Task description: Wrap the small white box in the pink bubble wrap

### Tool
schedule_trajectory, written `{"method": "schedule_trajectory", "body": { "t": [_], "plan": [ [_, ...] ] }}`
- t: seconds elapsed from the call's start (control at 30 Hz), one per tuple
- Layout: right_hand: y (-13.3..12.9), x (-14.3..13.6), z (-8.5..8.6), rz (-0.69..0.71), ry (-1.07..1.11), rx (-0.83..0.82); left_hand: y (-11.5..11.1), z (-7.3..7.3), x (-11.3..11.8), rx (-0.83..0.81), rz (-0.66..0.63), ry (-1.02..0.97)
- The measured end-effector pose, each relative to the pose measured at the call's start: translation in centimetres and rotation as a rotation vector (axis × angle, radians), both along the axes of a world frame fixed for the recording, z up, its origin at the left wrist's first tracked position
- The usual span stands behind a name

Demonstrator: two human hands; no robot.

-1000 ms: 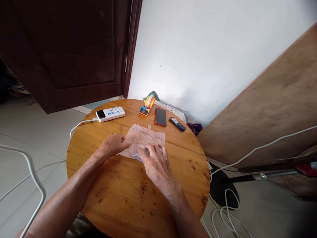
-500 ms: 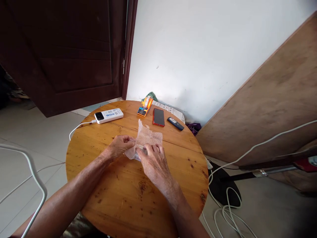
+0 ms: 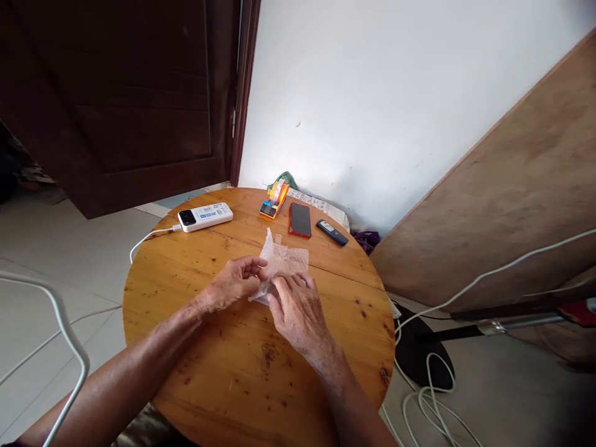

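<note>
A sheet of clear bubble wrap (image 3: 291, 257) lies on the round wooden table (image 3: 223, 354), partly folded over at its near end. My left hand (image 3: 237, 282) is at the left edge of the wrap, fingers curled and thumb and fingertips against the plastic. From the right, my right hand (image 3: 298, 307) bends its fingers down over the folded part and holds it. Whatever lies inside the fold is hidden by my fingers and the plastic. A small strip of the wrap sticks up at its far edge.
Toward the back stand a white power bank (image 3: 205, 217) with a cable, an orange tape dispenser (image 3: 274, 200), a red-edged phone (image 3: 300, 220) and a dark blue handheld device (image 3: 332, 231). White cables (image 3: 437, 372) coil on the floor at right.
Both hands and the near part of the bubble wrap have shifted slightly right. The left flap is now folded further inward, and my left hand's fingers have moved over toward the middle.
</note>
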State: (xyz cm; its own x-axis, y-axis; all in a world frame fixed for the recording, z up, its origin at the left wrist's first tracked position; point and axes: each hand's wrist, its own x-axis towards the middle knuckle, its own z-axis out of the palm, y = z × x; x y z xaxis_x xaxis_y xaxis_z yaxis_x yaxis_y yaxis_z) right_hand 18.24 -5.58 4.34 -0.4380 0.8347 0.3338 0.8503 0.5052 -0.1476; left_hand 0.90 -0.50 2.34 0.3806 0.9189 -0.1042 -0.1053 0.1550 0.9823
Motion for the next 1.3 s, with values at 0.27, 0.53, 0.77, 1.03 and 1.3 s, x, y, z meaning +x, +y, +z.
{"method": "schedule_trajectory", "body": {
  "t": [0.27,0.53,0.77,1.03,1.3],
  "plan": [
    [0.3,0.6,0.3,0.034,0.084,-0.045,-1.3,-0.1,0.9,0.658,0.058,0.525],
    [1.2,3.3,0.7,-0.028,0.354,-0.042,-1.0,-1.7,1.1,1.100,0.109,0.607],
    [0.8,5.2,1.0,-0.279,0.332,-0.312,-0.8,-2.2,1.2,1.126,0.124,0.586],
    [0.1,6.0,-1.1,-0.525,0.368,-0.414,-0.8,-2.2,1.3,1.179,0.110,0.586],
    [1.7,4.0,-2.8,-0.515,0.470,-0.335,-1.0,-1.9,1.3,1.129,0.048,0.664]
  ]
}}
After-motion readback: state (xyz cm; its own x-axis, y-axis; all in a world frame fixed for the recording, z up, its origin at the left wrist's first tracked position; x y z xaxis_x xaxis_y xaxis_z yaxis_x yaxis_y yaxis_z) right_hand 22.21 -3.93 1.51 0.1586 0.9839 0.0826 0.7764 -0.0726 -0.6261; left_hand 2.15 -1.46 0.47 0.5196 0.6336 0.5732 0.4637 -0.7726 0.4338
